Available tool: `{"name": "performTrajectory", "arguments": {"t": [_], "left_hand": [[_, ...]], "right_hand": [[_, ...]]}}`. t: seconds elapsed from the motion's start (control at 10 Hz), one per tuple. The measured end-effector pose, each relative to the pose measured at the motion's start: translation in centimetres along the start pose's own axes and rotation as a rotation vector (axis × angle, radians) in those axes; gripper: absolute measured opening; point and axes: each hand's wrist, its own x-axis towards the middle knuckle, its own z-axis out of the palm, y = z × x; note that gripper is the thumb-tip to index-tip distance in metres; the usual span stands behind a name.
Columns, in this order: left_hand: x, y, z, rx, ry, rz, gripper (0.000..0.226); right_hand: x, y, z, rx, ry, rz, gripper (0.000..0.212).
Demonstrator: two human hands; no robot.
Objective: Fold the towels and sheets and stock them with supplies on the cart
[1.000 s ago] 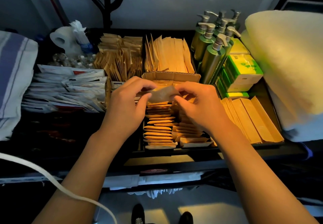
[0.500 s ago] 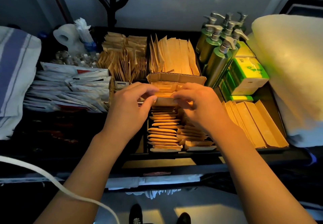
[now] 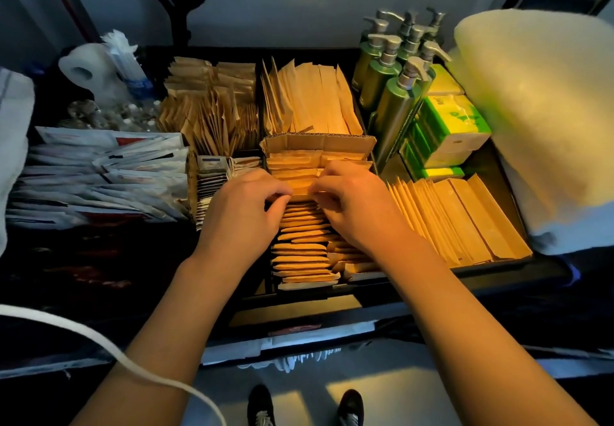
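Head view: the left hand and the right hand meet over the middle compartment of the cart tray. Both sets of fingers are curled, and thumb and forefinger tips pinch the top edge of one brown packet between them, one hand at each end. The packet stands among the row of packets that fills this compartment, filed on edge from the near wall up to a cardboard flap at the far end.

Just left of the left hand is a narrow row of small sachets, and beyond that a loose pile of white wrappers. Just right of the right hand, long brown envelopes lean in their own compartment. Behind the cardboard flap stand taller envelopes, with a crowded batch of small brown bags to their left. At the far right corner of the tray, green pump bottles stand upright, touching green tissue packs stacked beside them.

A folded towel, pale and thick, lies on the right edge of the cart, against the tissue packs. A striped cloth hangs at the left edge. A toilet roll sits at the far left corner. A white cable crosses the left forearm. Below the cart, two dark shoes show on the floor.
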Motion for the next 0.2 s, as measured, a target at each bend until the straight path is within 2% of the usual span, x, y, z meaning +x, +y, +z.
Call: {"name": "performTrajectory", "arguments": {"t": [0.1, 0.2], "left_hand": [[0.05, -0.05, 0.46, 0.036, -0.059, 0.022, 0.013], [0.24, -0.31, 0.39, 0.022, -0.037, 0.020, 0.014]], "right_hand": [[-0.40, -0.42, 0.46, -0.047, -0.044, 0.028, 0.020], [-0.92, -0.45, 0.76, -0.031, 0.022, 0.056, 0.024]]}}
